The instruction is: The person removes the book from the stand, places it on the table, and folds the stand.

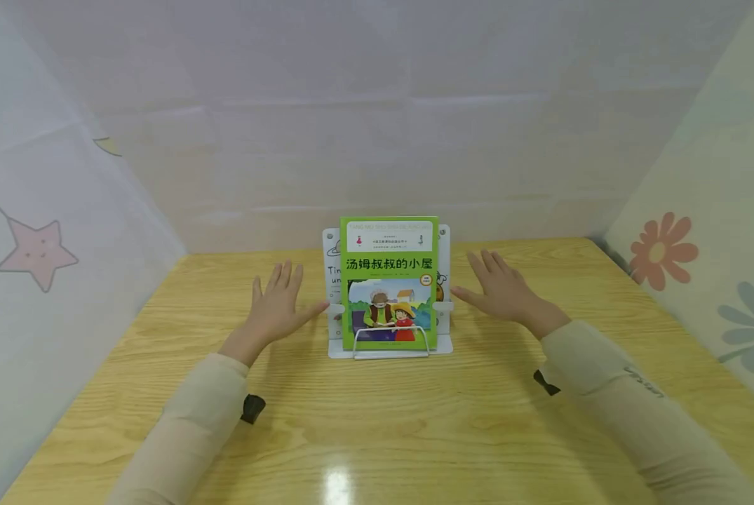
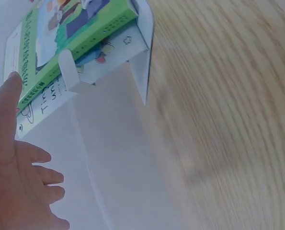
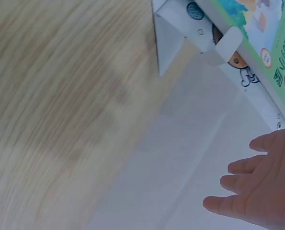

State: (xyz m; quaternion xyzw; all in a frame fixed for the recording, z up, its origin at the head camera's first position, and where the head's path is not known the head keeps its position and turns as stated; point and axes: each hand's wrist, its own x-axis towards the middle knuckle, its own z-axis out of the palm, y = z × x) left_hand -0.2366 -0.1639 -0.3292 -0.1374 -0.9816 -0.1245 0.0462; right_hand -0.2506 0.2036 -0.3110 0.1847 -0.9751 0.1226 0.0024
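Observation:
A green-bordered children's book with Chinese lettering stands on a white book stand printed with cartoons. Small white side clips reach round the book's edges, and a white wire holder crosses its lower front. To the left, my left hand has its fingers spread, the thumb pointing at the left clip. On the other side my right hand is likewise spread, its thumb close to the right clip. Neither hand grips anything. Whether the thumbs touch the stand or book, I cannot tell.
Beneath everything lies a light wood-grain table. A pale cloth hangs behind it. Side sheets carry a pink star on the left and flowers on the right. Dark straps show below both wrists.

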